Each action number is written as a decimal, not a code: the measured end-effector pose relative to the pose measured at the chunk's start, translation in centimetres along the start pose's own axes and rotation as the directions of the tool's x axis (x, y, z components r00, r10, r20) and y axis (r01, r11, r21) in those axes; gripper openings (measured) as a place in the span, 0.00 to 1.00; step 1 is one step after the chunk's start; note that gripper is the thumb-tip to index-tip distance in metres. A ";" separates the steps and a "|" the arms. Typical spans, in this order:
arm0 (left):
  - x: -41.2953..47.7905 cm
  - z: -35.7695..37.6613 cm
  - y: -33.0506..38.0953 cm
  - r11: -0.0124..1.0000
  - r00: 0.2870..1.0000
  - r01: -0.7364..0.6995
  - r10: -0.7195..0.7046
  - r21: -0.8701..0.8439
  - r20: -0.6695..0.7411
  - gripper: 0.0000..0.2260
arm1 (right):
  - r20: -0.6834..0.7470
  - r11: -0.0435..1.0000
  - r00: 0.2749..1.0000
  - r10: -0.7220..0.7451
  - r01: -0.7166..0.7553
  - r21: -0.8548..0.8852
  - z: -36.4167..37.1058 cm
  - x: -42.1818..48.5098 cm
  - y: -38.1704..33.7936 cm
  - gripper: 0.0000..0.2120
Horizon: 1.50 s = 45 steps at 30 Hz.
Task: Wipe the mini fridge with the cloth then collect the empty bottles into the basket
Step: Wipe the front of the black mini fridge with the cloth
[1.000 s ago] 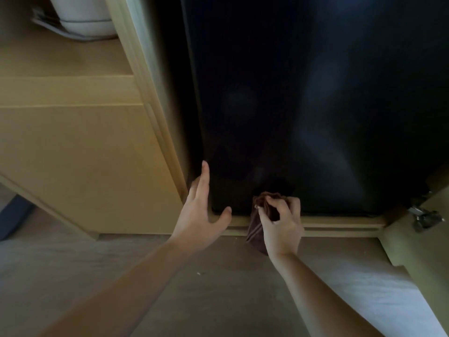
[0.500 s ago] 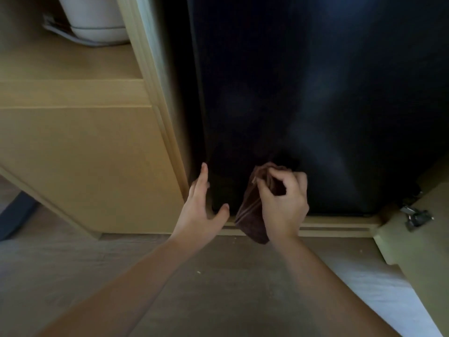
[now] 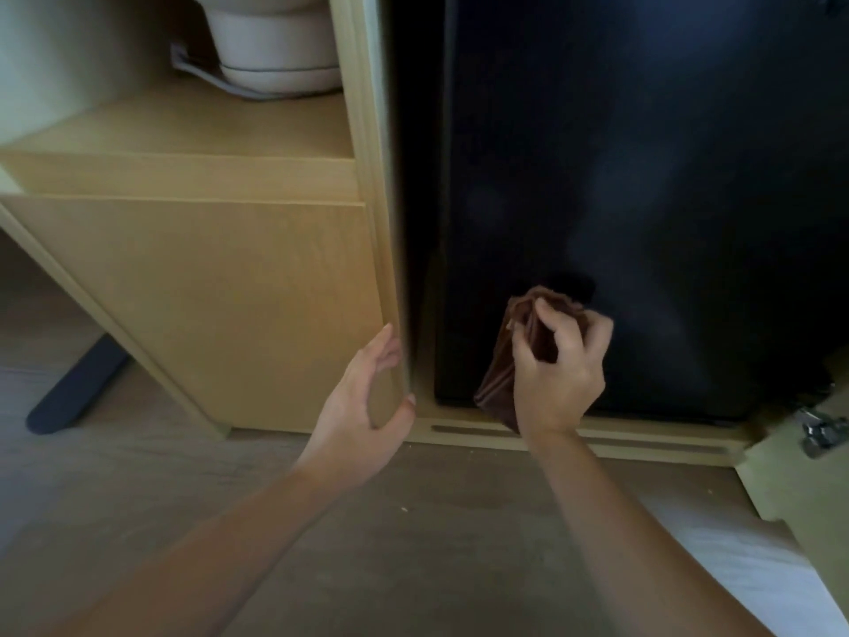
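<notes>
Head camera view, looking down at a black mini fridge [image 3: 643,200] set into a light wooden cabinet [image 3: 206,291]: a person's right hand [image 3: 558,365] presses a bunched brown cloth [image 3: 514,356] against the lower left part of the fridge door, fingers curled tight around the fabric, a loose corner of it hanging down toward the wooden base rail [image 3: 643,441] beneath the appliance. The left hand [image 3: 363,406] is open, fingers spread apart and holding nothing, cupped at the lower front edge of the upright cabinet panel [image 3: 376,223] that stands just left of the fridge; whether the fingertips actually touch the wood cannot be told. On the open shelf [image 3: 183,126] at upper left sits a white round appliance [image 3: 275,48] with a pale cord running off to its left. A dark furniture leg [image 3: 78,388] rests on the floor at the far left. At the right edge, a metal hinge [image 3: 822,429] shows on an open cabinet door. Both bare forearms reach in from the bottom of the frame over a greyish floor [image 3: 459,521].
</notes>
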<state>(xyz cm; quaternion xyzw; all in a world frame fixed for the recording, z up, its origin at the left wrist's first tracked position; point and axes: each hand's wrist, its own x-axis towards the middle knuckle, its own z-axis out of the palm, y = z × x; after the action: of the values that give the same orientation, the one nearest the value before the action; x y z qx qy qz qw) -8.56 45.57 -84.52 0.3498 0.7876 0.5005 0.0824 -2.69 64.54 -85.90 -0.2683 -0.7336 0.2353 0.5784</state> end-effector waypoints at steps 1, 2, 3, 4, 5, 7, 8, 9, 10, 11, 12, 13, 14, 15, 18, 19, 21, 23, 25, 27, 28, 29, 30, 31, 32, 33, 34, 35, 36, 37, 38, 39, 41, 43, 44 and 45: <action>-0.2 -0.3 0.0 1.000 1.000 -0.007 0.007 -0.001 0.003 0.32 | 0.055 0.999 0.998 0.001 0.001 -0.032 0.2 -1.1 0.4 0.13; -0.4 -0.5 -0.1 1.000 1.000 -0.012 0.012 -0.001 0.004 0.32 | 0.108 0.998 0.994 0.011 -0.005 -0.056 0.4 -2.1 0.9 0.13; -0.5 -0.8 -0.1 1.000 1.000 -0.017 0.017 -0.002 0.005 0.32 | 0.153 0.997 0.988 0.033 -0.022 -0.072 0.5 -3.0 1.3 0.13; -0.6 -1.0 -0.1 1.000 1.000 -0.020 0.020 -0.005 0.006 0.32 | 0.189 0.995 0.980 0.062 -0.046 -0.087 0.6 -3.8 1.6 0.13; -0.7 -1.3 0.0 1.000 1.000 -0.020 0.020 -0.010 0.008 0.32 | 0.218 0.992 0.972 0.086 -0.065 -0.104 0.8 -4.5 1.9 0.14; -0.9 -1.5 0.0 1.000 1.000 -0.016 0.016 -0.018 0.014 0.32 | 0.267 0.988 0.957 0.116 -0.084 -0.129 1.1 -5.8 2.4 0.13; -1.1 -1.5 0.0 1.000 1.000 -0.013 0.013 -0.021 0.018 0.32 | 0.287 0.985 0.948 0.136 -0.100 -0.138 1.2 -6.4 2.6 0.12; -1.2 -1.6 0.0 1.000 1.000 -0.008 0.009 -0.024 0.024 0.32 | 0.305 0.981 0.938 0.165 -0.124 -0.148 1.4 -7.0 2.7 0.11; -1.3 -1.6 -0.1 1.000 1.000 -0.003 0.004 -0.027 0.030 0.32 | 0.320 0.975 0.926 0.199 -0.154 -0.160 1.5 -7.5 2.8 0.10; -1.4 -1.6 -0.1 1.000 0.999 0.002 -0.001 -0.030 0.032 0.31 | 0.328 0.968 0.916 0.232 -0.185 -0.171 1.7 -7.9 2.8 0.09; -1.5 -1.7 -0.1 0.999 1.000 0.006 -0.005 -0.033 0.031 0.31 | 0.328 0.961 0.909 0.259 -0.209 -0.179 1.8 -8.2 2.8 0.09; -1.5 -1.8 -0.1 0.999 1.000 0.010 -0.009 -0.036 0.030 0.31 | 0.324 0.956 0.904 0.278 -0.228 -0.185 1.9 -8.3 2.7 0.09; -1.5 -1.9 -0.1 0.999 0.999 0.017 -0.016 -0.037 0.030 0.31 | 0.319 0.952 0.902 0.291 -0.240 -0.190 2.0 -8.2 2.6 0.09; -1.6 -2.0 -0.1 0.999 0.999 0.025 -0.024 -0.038 0.032 0.31 | 0.320 0.950 0.900 0.297 -0.245 -0.192 1.9 -8.1 2.6 0.09; -1.8 -2.1 -0.1 0.998 0.998 0.040 -0.038 -0.042 0.047 0.31 | 0.347 0.946 0.883 0.317 -0.268 -0.181 1.5 -7.5 2.5 0.09; -1.8 -2.1 -0.1 0.998 0.998 0.045 -0.043 -0.045 0.051 0.31 | 0.360 0.944 0.875 0.325 -0.279 -0.174 1.4 -7.3 2.3 0.09; -1.8 -1.9 0.0 0.998 0.997 0.044 -0.041 -0.050 0.058 0.31 | 0.381 0.954 0.875 0.298 -0.258 -0.155 1.3 -6.5 1.5 0.09; -1.6 -1.7 0.1 0.998 0.997 0.035 -0.032 -0.048 0.066 0.31 | 0.371 0.973 0.900 0.230 -0.204 -0.109 1.4 -5.2 -0.1 0.09; -1.5 -1.4 0.1 0.998 0.997 0.029 -0.024 -0.055 0.080 0.31 | 0.316 0.988 0.936 0.155 -0.154 -0.029 1.8 -3.5 -2.1 0.10; -1.4 -1.1 0.0 0.998 0.995 0.028 -0.022 -0.061 0.094 0.31 | 0.236 0.992 0.967 0.100 -0.114 0.045 2.3 -2.0 -4.0 0.10; -1.3 -1.0 0.0 0.997 0.995 0.029 -0.023 -0.065 0.095 0.31 | 0.201 0.993 0.976 0.083 -0.099 0.071 2.5 -1.5 -4.7 0.10; -1.3 -0.9 -0.1 0.997 0.996 0.028 -0.022 -0.070 0.090 0.31 | 0.175 0.993 0.982 0.065 -0.080 0.081 2.8 -1.2 -5.2 0.09; -1.2 -0.9 -0.1 0.997 0.996 0.025 -0.018 -0.075 0.083 0.31 | 0.159 0.996 0.986 0.044 -0.057 0.073 3.0 -1.1 -5.5 0.09; -1.2 -0.9 -0.2 0.997 0.997 0.021 -0.014 -0.079 0.077 0.31 | 0.153 0.998 0.988 0.016 -0.025 0.056 3.1 -1.1 -5.6 0.09; -1.1 -0.9 -0.4 0.996 0.997 0.018 -0.012 -0.083 0.075 0.31 | 0.155 0.999 0.988 -0.021 0.016 0.035 3.3 -1.3 -5.4 0.09; -1.1 -1.0 -0.5 0.996 0.997 0.020 -0.014 -0.086 0.076 0.31 | 0.169 0.998 0.984 -0.063 0.062 0.012 3.4 -1.7 -5.0 0.09; -1.1 -1.1 -0.7 0.996 0.997 0.026 -0.019 -0.088 0.079 0.31 | 0.200 0.995 0.975 -0.096 0.100 -0.011 3.6 -2.2 -4.5 0.09; -1.2 -1.2 -0.9 0.996 0.996 0.032 -0.024 -0.088 0.083 0.31 | 0.246 0.993 0.963 -0.107 0.118 -0.030 3.6 -3.0 -3.9 0.09; -1.2 -1.3 -1.0 0.996 0.996 0.035 -0.028 -0.085 0.082 0.31 | 0.296 0.992 0.950 -0.099 0.118 -0.047 3.7 -3.8 -3.2 0.10; -1.2 -1.3 -1.0 0.996 0.997 0.035 -0.029 -0.079 0.078 0.32 | 0.341 0.991 0.936 -0.082 0.111 -0.067 3.8 -4.8 -2.4 0.10; -1.2 -1.3 -1.1 0.997 0.997 0.034 -0.028 -0.075 0.071 0.32 | 0.378 0.991 0.924 -0.059 0.102 -0.093 3.9 -5.8 -1.7 0.10; -1.3 -1.3 -1.1 0.997 0.998 0.032 -0.027 -0.075 0.065 0.31 | 0.409 0.990 0.912 -0.028 0.082 -0.115 4.1 -6.9 -1.0 0.10; -1.3 -1.4 -1.1 0.996 0.998 0.034 -0.029 -0.081 0.057 0.32 | 0.452 0.990 0.890 0.062 0.003 -0.141 4.6 -8.5 -0.1 0.10; -1.5 -1.5 -1.1 0.996 0.998 0.032 -0.028 -0.081 0.052 0.32 | 0.464 0.983 0.873 0.150 -0.083 -0.162 5.1 -9.6 0.2 0.10; -1.6 -1.6 -1.2 0.996 0.998 0.035 -0.031 -0.079 0.050 0.32 | 0.463 0.979 0.868 0.180 -0.111 -0.173 5.3 -10.0 0.2 0.10; -1.6 -1.6 -1.2 0.996 0.998 0.040 -0.036 -0.078 0.048 0.32 | 0.461 0.975 0.865 0.199 -0.126 -0.184 5.4 -10.2 0.2 0.10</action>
<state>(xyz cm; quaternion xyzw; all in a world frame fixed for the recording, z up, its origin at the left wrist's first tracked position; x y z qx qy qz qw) -8.68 43.03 -85.09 0.3429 0.7717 0.5211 0.1240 -6.06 57.67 -94.57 -0.3053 -0.8432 0.2871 0.3368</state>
